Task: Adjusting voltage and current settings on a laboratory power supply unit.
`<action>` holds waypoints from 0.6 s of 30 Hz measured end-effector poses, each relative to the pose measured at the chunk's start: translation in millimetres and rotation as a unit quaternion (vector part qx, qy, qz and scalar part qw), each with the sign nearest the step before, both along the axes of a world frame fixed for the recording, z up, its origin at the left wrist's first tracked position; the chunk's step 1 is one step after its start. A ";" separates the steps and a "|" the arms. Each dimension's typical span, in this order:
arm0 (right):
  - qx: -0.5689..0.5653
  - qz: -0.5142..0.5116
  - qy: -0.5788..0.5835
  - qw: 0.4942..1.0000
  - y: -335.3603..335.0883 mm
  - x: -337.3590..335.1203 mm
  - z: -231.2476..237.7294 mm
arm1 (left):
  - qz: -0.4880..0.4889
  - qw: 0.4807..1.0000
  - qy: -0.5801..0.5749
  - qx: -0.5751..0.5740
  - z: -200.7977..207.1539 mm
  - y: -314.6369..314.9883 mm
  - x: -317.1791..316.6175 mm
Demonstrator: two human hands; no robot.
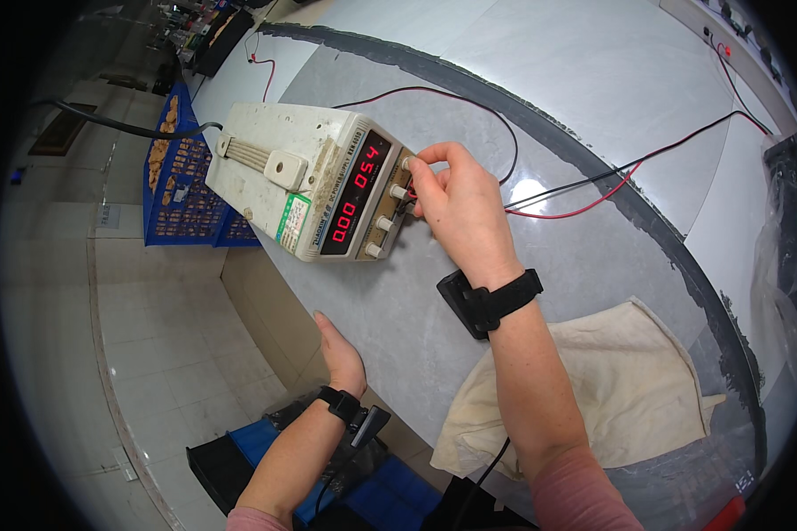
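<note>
A cream bench power supply (279, 146) with a lit red digital display (356, 192) stands at the table's left edge, its control face turned to the right. My right hand (460, 199) reaches across to that face, thumb and forefinger pinched on the upper knob (407, 164). The other fingers curl under and are partly hidden. Further white knobs (383, 224) lie below along the panel. My left hand (341, 358) is beside the table's near left edge, a digit stretched out and nothing visible in it; its other fingers are mostly hidden.
A cream cloth (629, 380) lies under my right forearm. Red and black leads (584, 199) run over the grey tabletop (398, 327) to a power strip (726, 44). Blue crates (186, 217) with brown pieces stand beyond the left edge, and blue bins (390, 491) below.
</note>
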State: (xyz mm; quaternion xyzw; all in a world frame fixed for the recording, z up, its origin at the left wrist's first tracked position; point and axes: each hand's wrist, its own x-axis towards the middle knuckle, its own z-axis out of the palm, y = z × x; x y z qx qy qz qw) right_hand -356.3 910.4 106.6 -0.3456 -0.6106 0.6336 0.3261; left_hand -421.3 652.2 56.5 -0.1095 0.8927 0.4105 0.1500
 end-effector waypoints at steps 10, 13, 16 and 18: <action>-0.003 0.008 -0.013 1.000 0.3 0.3 0.8 | -0.001 1.000 -0.005 0.006 -3.6 -4.5 -3.5; -0.005 0.011 -0.020 1.000 0.6 1.0 1.1 | -0.001 1.000 0.003 0.002 -5.4 -4.0 -2.6; -0.004 0.010 -0.019 1.000 0.2 -0.4 0.6 | -0.007 1.000 -0.004 0.014 -7.0 -8.4 -5.3; -0.001 0.006 -0.015 1.000 -0.3 -1.7 -2.8 | -0.004 1.000 -0.004 0.016 -7.6 -8.7 -5.3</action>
